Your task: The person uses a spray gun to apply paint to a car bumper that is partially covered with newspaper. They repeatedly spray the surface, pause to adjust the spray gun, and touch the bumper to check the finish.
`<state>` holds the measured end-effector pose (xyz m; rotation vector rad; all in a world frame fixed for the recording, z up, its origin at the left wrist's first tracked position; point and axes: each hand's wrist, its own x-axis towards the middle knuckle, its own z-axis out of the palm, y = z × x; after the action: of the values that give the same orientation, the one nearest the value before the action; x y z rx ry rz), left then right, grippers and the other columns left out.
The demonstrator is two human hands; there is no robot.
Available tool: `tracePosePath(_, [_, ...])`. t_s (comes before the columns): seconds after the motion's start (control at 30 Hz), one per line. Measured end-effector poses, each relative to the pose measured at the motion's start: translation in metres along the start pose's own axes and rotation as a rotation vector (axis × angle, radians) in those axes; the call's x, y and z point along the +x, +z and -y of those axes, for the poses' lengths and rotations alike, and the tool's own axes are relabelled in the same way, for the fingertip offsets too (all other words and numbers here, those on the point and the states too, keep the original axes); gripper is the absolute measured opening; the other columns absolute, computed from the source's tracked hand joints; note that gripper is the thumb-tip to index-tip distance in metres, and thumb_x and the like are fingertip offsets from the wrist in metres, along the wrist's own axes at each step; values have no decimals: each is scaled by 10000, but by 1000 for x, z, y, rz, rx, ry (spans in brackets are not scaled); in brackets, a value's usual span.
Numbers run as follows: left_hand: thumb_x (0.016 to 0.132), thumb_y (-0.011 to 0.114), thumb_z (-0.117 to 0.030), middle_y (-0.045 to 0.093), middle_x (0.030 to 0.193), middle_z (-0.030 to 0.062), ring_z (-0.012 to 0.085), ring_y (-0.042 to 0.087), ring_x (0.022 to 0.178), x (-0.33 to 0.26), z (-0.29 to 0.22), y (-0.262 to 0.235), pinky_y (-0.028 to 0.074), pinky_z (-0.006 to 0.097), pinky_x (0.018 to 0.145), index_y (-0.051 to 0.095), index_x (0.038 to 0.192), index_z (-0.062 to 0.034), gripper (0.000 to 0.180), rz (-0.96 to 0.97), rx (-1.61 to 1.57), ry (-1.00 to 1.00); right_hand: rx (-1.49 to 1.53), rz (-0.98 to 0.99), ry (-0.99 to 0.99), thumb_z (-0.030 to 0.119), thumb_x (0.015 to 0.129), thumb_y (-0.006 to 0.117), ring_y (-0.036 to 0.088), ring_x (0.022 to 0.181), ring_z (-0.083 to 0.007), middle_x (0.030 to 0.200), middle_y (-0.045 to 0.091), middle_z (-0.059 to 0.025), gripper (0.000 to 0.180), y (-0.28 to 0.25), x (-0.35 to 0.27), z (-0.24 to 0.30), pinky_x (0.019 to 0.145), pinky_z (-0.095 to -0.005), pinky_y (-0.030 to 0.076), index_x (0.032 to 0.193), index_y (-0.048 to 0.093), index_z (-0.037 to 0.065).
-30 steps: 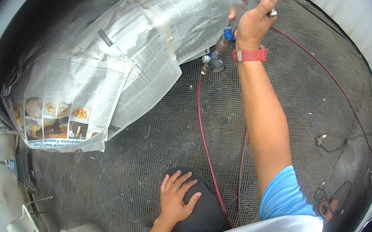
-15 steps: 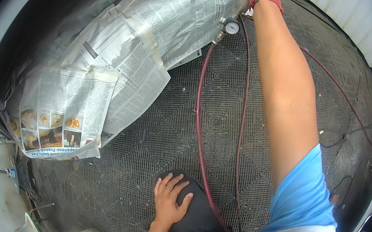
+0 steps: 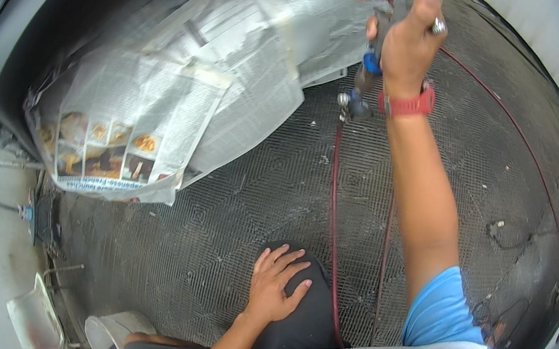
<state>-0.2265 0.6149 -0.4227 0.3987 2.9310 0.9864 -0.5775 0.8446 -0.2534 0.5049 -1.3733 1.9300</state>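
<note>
The right hand (image 3: pixel 412 45), raised near the top edge of the view, has its grip closed around a silver metal spray gun (image 3: pixel 381 27), whose upper end is cut off by the edge and partly hidden by the fingers. Below its handle sits a bright blue ring (image 3: pixel 371 63), then a small round gauge with metal fittings (image 3: pixel 358 108), too blurred to read, from which a dark red rubber hose (image 3: pixel 335 206) runs down to the person's lap. A red wristwatch (image 3: pixel 409 106) circles the right wrist, and a light blue sleeve (image 3: pixel 445 309) covers the upper arm. The left hand (image 3: pixel 275 288) lies palm down on a knee in dark grey trousers (image 3: pixel 303 323), its grip wide and holding nothing, fingers spread. Left of the gun, overlapping newspaper sheets (image 3: pixel 258 56) cover a long curved panel beside a grey vehicle body. A second, thinner reddish hose (image 3: pixel 384 259) lies on the dark ridged floor matting (image 3: pixel 248 184), and a white plastic bucket (image 3: pixel 95 328) stands at lower left.
</note>
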Motion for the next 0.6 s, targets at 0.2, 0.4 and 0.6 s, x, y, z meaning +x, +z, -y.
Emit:
tracePosePath(0.2, [955,737,-348,680,1452,80,345,510,1476,0,8,-3,306,572,1263,780,1246,-129,366,5,-82,56,138,249,-26,616,1124,378,777,900,-230,1038,783,-160,726,76,-83,25,555,-272,510,1314,650,-30])
tracePosePath(0.4, [959,731,-328,666,1465,96,344,489,1492,-1,20,-7,293,590,1279,760,1261,-108,374,6,-128,80,366,474,-32,414,1064,659,775,893,-158,1110,815,-131,590,159,-129,56,707,-268,581,1443,649,-37])
tracePosePath(0.6, [969,727,-319,638,1502,101,351,466,1506,-11,30,-5,286,581,1288,741,1286,-105,383,-11,-147,127,288,600,-210,350,998,777,799,924,-201,1029,818,-179,540,218,-155,94,798,-331,599,1387,696,-15])
